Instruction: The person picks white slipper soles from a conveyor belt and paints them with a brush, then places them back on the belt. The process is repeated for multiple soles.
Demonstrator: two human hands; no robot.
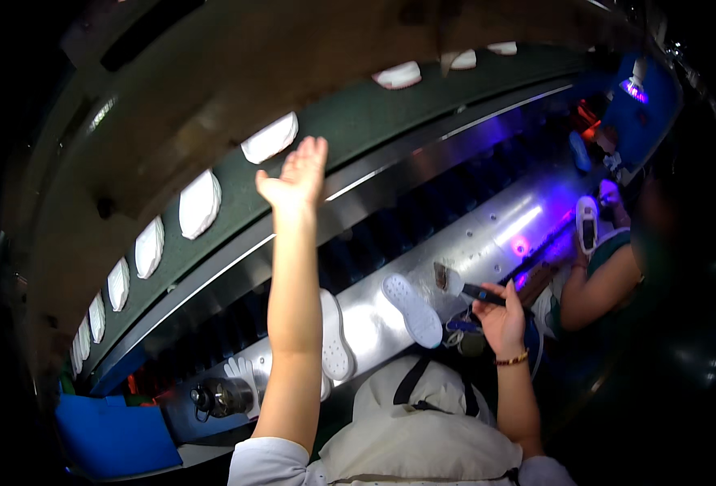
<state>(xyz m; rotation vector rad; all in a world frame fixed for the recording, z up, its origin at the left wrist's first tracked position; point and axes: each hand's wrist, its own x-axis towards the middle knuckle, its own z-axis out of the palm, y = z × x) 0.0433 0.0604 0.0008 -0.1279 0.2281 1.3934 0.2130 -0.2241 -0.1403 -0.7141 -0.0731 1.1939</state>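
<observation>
White piece: it lies on the green belt (358, 121), just beside my left fingertips; I'd best grip its edge lightly.
Brush: I should keep its bristles clear of the pale sole (412, 311).
Left hand (295, 180): fingers spread, empty, arm stretched out; contact with the piece, I cannot tell.
Right hand (504, 320): clasped round the brush (484, 295), elbow bent, well apart from the left.
</observation>
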